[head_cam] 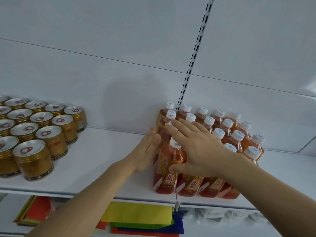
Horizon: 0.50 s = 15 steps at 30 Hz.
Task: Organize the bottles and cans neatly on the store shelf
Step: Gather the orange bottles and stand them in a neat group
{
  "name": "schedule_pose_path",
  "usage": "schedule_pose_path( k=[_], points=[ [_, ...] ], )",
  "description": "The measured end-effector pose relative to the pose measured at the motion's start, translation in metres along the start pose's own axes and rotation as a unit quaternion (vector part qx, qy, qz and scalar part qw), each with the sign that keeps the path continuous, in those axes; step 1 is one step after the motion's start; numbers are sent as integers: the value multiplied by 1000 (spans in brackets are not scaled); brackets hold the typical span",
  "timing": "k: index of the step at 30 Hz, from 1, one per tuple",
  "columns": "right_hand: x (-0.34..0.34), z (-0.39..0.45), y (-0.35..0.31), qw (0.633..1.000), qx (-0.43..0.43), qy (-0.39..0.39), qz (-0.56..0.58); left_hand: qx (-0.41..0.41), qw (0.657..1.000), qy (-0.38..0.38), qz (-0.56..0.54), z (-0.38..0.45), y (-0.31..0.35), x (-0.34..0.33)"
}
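Several orange drink bottles (227, 139) with white caps stand in tight rows at the right of the white shelf (106, 161). My left hand (148, 149) presses flat, fingers straight, against the left side of the bottle block. My right hand (196, 147) lies across the tops of the front bottles with fingers spread, its thumb along the front of the front-left bottle (169, 170). Several gold cans (34, 159) with silver tops stand in rows at the shelf's left end.
A bare stretch of shelf lies between the cans and the bottles. A slotted upright (193, 55) runs up the white back panel behind the bottles. Below the shelf lie coloured paper sheets (140, 214) in yellow, green, blue and red.
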State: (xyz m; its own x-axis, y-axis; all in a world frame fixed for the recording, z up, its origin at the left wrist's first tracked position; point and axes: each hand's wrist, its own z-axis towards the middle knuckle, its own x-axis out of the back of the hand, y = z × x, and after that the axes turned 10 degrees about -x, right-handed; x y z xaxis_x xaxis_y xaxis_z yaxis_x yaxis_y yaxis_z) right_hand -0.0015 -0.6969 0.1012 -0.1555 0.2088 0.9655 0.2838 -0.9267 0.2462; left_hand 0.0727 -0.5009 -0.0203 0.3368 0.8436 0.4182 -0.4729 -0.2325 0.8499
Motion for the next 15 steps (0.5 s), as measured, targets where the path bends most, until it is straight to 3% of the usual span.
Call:
schedule_pose_path(
  k=[3, 6, 10, 15],
  points=[
    [-2, 0, 1, 1000, 1, 1, 6, -18, 998, -3, -59, 12, -19, -16],
    [-2, 0, 2, 1000, 1, -1, 11, 22, 985, -66, -160, 23, -76, -22],
    [2, 0, 2, 1000, -1, -11, 7, -15, 998, 12, -62, 19, -13, -8],
    [7, 10, 2, 999, -7, -35, -3, 3, 993, 46, -112, 39, 9, 3]
  ],
)
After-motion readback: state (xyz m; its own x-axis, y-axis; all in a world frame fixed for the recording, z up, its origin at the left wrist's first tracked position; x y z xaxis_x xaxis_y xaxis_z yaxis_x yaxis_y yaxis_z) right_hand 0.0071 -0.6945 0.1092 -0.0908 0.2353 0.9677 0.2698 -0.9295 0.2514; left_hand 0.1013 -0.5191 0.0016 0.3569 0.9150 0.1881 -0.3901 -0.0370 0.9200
